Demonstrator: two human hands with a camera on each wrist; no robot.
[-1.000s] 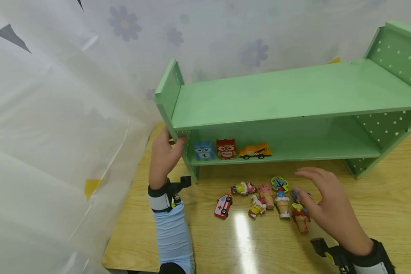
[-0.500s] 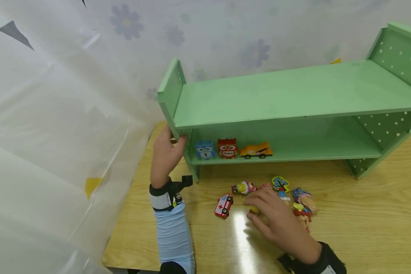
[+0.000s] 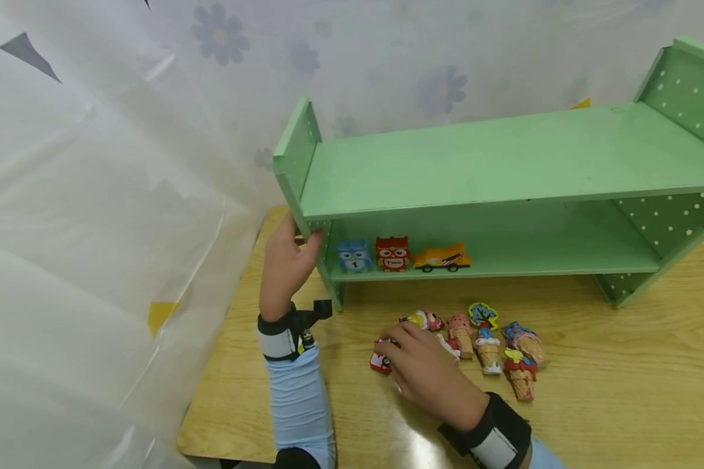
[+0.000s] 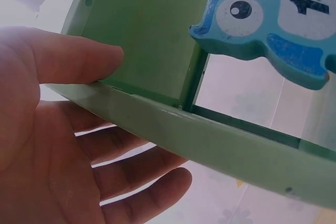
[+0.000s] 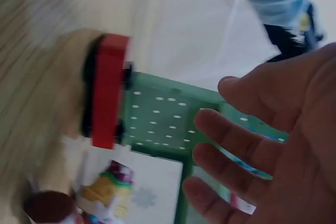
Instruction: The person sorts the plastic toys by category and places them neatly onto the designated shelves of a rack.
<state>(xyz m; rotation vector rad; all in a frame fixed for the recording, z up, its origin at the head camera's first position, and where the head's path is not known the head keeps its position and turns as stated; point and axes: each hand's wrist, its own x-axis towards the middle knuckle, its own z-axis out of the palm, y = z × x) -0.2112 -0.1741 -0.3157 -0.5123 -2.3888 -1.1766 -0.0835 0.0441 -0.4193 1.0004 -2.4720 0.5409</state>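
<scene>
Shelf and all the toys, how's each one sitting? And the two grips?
Shelf: standing upright
Blue owl: upright
Red owl: upright
Truck: on its wheels
Ambulance: lying on its side
Tree: lying flat
Ice creams: lying down
Dolls: lying down, partly hidden
Left grip: holding the shelf's side
Right grip: by the ambulance, holding nothing

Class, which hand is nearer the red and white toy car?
Right. The right hand is by the car, partly hiding it; the left hand, farther off, grips the dotted green shelf at its left end.
</scene>
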